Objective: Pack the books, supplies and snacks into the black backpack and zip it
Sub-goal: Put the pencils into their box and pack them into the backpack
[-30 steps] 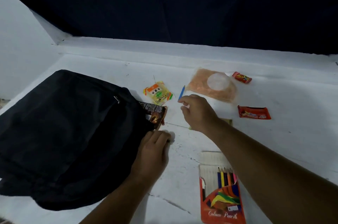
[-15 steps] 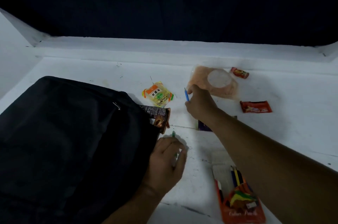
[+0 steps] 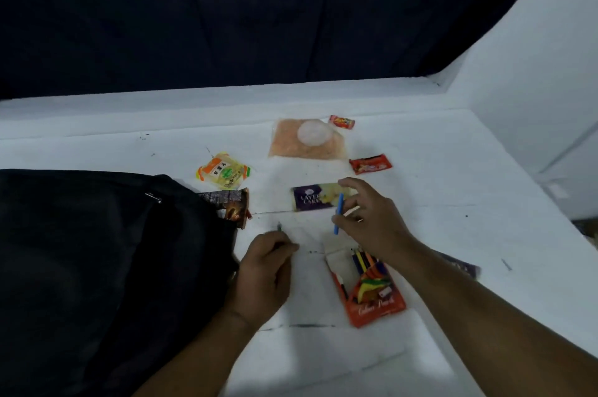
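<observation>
Backpack (image 3: 97,267) fills the table's (image 3: 453,170) 8 o'clock side, a dark packet (image 3: 231,207) poking from its opening. At 5 o'clock lies the open pencil box (image 3: 372,293). Right hand (image 3: 372,221), above the box, pinches a blue pencil (image 3: 338,213) over the purple cake packet (image 3: 318,199). Left hand (image 3: 265,273), beside the backpack, is clamped on a green pencil (image 3: 279,227).
</observation>
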A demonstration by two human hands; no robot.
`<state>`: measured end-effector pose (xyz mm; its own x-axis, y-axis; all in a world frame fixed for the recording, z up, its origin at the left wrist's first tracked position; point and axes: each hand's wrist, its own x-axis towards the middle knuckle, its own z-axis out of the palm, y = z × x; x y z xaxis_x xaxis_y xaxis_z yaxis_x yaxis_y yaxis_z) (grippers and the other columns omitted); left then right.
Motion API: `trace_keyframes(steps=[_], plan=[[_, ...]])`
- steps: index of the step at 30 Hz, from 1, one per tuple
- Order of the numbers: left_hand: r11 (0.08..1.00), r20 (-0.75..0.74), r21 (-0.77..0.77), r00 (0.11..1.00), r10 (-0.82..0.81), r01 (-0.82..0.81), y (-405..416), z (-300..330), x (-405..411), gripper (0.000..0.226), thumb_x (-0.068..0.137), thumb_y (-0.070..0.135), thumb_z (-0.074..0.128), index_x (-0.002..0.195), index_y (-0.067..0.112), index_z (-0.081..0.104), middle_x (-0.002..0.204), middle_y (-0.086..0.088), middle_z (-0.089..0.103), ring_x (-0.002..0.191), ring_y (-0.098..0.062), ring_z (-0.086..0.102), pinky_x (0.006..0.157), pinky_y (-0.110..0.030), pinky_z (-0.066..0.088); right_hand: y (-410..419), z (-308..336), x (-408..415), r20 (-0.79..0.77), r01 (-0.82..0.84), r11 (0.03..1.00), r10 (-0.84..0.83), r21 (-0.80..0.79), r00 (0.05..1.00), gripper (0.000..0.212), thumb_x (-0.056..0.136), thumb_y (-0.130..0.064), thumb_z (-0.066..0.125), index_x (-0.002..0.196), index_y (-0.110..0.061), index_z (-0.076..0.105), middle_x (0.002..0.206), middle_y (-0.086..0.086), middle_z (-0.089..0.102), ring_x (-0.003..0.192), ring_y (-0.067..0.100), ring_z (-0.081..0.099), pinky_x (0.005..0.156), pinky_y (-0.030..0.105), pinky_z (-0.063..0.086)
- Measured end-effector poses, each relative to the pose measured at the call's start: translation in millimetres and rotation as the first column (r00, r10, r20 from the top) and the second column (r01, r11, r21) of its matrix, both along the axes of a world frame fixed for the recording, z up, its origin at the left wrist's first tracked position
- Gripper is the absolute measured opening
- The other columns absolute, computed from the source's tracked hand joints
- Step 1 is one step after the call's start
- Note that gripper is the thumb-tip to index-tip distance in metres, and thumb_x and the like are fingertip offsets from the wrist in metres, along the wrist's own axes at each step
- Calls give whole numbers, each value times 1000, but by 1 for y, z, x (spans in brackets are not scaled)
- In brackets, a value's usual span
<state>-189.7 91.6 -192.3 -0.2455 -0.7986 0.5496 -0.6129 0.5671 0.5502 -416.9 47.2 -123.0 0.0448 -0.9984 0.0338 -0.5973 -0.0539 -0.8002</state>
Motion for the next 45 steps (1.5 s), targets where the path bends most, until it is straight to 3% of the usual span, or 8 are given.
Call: trace_keyframes(steps=[8, 13, 17, 25, 32, 37, 42, 45], plan=[[988, 108, 104, 989, 103, -114, 14, -2, -50, 47, 87, 46, 61, 112, 8, 74, 95, -3, 54, 89, -22, 52, 83, -17, 32, 27, -14, -31, -69, -133, 990, 136, 52, 988, 61, 84, -24, 78, 135, -36, 49, 92, -13, 71, 86, 4, 65, 71, 11, 48], [972, 175, 150, 973, 152, -178, 26, -10, -63, 46, 88, 49, 63, 114, 13, 75, 95, 2, 49, 92, -20, 50, 80, -27, 42, 19, -30, -43, -154, -258, 960, 273, 110, 950, 67, 82, -32, 79, 141, -32, 49, 110, -12, 63, 96, 6, 59, 81, 14, 51], [960, 203, 158, 959, 196, -230, 28, -6, -65, 42, 87, 46, 69, 115, 16, 75, 97, 7, 46, 94, -15, 47, 81, -24, 38, 14, -31, -46, -254, -370, 918, 395, 142, 883, 71, 78, -42, 79, 141, -29, 49, 123, -8, 57, 109, 8, 51, 96, 32, 51], [949, 198, 156, 950, 242, -274, 33, 1, -71, 41, 85, 48, 68, 109, 16, 76, 97, 4, 50, 95, -14, 48, 82, -23, 39, 22, -39, -61, -342, -534, 845, 509, 23, 790, 48, 81, -49, 74, 122, -28, 61, 123, -10, 56, 112, 13, 55, 90, 23, 54], [921, -103, 197, 926, 362, -338, 51, 21, -91, 36, 94, 22, 45, 112, 5, 73, 110, 6, 66, 107, 16, 54, 90, -2, 40, 33, -52, -69, -364, -564, 820, 497, -103, 788, 53, 87, -57, 63, 133, -31, 55, 137, -13, 52, 119, 3, 44, 98, 17, 45], [954, 12, 141, 964, 267, -266, 45, 13, -97, 22, 89, 17, 69, 110, 15, 76, 110, 5, 74, 103, -3, 65, 92, -15, 52, 32, -54, -70, -350, -564, 819, 500, -105, 792, 57, 86, -60, 61, 135, -32, 53, 138, -14, 51, 120, 2, 44, 100, 19, 45], [970, 25, 178, 987, 161, -163, 33, 10, -95, 34, 78, 9, 83, 111, 13, 75, 112, 1, 71, 103, 0, 60, 91, -13, 51, 32, -53, -70, -306, -555, 826, 507, -92, 805, 58, 84, -60, 63, 133, -29, 54, 135, -12, 54, 117, 3, 47, 97, 20, 46], [965, 120, 169, 976, 181, -199, 26, 10, -96, 44, 76, 16, 84, 118, 16, 73, 121, -2, 64, 109, -12, 60, 93, -31, 56, 32, -51, -70, -291, -546, 834, 504, -81, 814, 58, 83, -57, 67, 132, -29, 56, 134, -12, 55, 116, 4, 47, 96, 18, 44]])
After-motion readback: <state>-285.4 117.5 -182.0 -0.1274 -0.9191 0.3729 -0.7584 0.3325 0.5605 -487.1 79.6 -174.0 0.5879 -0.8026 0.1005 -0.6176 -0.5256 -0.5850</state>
